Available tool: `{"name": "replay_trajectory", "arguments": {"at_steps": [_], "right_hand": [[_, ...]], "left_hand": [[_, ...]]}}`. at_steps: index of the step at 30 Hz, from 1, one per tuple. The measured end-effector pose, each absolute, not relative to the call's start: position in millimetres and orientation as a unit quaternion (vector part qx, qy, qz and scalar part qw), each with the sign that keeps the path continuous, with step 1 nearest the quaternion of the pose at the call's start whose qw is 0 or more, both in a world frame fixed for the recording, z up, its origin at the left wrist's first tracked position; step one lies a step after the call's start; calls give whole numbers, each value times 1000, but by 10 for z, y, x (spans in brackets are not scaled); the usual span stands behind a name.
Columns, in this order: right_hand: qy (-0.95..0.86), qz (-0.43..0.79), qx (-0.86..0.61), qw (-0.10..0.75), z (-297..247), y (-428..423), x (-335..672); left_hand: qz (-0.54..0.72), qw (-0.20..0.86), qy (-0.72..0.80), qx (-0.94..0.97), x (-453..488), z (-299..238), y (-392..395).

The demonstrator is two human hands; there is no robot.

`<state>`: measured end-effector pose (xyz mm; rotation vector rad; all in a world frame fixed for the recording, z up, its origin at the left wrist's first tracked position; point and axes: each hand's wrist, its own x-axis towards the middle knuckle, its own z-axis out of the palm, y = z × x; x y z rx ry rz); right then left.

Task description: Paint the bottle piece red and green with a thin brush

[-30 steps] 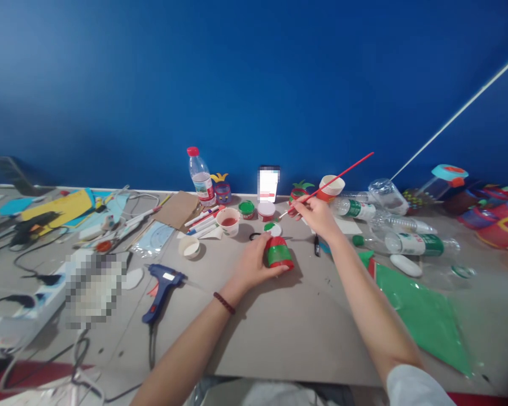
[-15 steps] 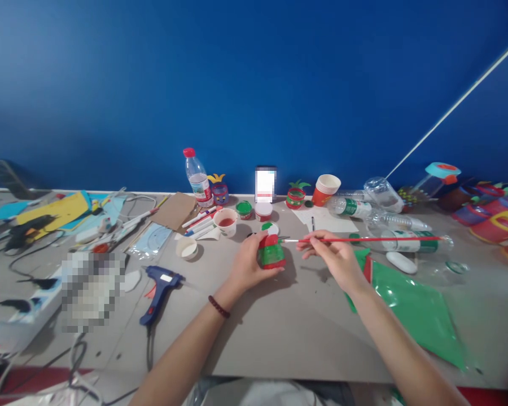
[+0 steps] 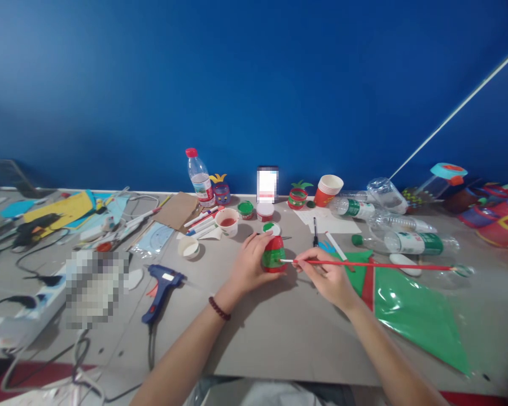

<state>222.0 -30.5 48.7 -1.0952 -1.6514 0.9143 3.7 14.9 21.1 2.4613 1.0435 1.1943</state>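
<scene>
Near the middle of the table, my left hand is wrapped round a small cup painted in red and green bands. Between the fingers of my right hand is a long red paintbrush, its handle stretching far to the right. The brush tip meets the green band on the cup's side. Just behind the cup lies a white lid with green paint. Beyond it stand an open pot of green paint and a second paint pot.
A blue glue gun lies left of my arm, beside a cup of reddish water and a small white cup. Right are a green plastic packet and plastic bottles. A phone leans against the blue wall.
My right hand has moved down toward me with the paintbrush, so its tip has gone from the cup's upper edge to its green side. The cup has tilted slightly in my left hand.
</scene>
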Motion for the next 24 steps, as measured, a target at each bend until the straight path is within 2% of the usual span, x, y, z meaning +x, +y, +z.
{"name": "replay_trajectory", "arguments": {"at_steps": [11, 24], "right_hand": [[-724, 282, -452, 438, 484, -312, 2188], [-719, 272, -475, 427, 500, -325, 2237]], "left_hand": [[410, 81, 362, 833, 67, 185, 132], [406, 63, 367, 835, 82, 170, 120]]}}
